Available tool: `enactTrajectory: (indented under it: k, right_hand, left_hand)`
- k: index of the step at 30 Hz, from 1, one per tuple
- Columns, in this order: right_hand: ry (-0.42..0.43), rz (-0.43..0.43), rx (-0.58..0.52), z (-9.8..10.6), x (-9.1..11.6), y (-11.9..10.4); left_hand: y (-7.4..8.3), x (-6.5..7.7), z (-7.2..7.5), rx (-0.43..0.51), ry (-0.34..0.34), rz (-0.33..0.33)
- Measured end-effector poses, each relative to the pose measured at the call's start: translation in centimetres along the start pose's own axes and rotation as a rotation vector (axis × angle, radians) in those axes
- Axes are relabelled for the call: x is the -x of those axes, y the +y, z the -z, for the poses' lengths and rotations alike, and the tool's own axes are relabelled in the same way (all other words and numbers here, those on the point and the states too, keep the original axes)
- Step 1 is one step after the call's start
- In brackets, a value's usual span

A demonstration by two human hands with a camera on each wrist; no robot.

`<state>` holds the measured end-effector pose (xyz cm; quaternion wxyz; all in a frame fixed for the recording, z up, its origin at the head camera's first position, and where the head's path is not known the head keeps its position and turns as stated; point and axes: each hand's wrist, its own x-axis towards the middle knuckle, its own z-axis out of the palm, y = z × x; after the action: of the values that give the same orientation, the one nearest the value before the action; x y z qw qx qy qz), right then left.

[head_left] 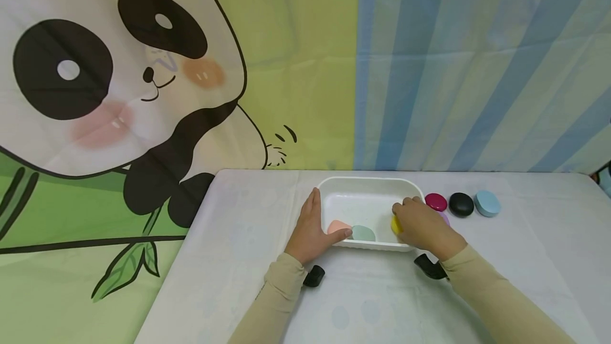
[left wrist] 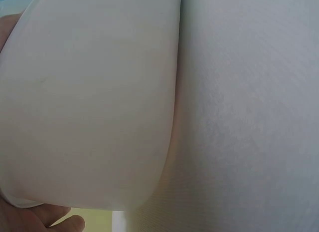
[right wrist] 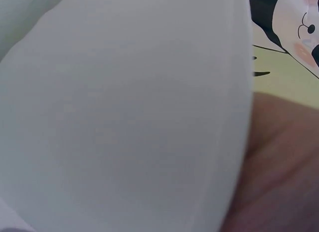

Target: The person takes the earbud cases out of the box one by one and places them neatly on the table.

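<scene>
White tray (head_left: 372, 185) holds pink (head_left: 336, 226), green (head_left: 364, 233) and yellow (head_left: 395, 225) pieces; magenta (head_left: 436, 202), black (head_left: 461, 204) and blue (head_left: 487, 203) pieces lie right; panda backdrop (head_left: 119, 79), blue-striped curtain (head_left: 477, 68).

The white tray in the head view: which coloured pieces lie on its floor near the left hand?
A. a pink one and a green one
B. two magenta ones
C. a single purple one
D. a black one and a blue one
A: inside the white tray, a pink piece and a green piece lie side by side by the thumb of the left hand.
</scene>
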<state>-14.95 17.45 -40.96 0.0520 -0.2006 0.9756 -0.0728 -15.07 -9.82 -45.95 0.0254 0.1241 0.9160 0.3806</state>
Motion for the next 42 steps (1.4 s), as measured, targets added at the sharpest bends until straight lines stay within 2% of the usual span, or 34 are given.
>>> enactTrajectory:
  k: [8, 18, 42]
  right_hand:
    - [0.092, 0.01, -0.023, -0.1, 0.3, 0.1]
    - [0.238, 0.065, -0.046, 0.2, 1.3, 0.4]
    - [0.278, 0.033, -0.074, 2.0, 3.6, 0.6]
  left_hand:
    - [0.1, 0.0, 0.0, -0.006, 0.002, -0.004]
    - [0.1, 0.0, 0.0, -0.002, 0.005, 0.002]
    - [0.0, -0.1, 0.0, 0.006, 0.004, -0.003]
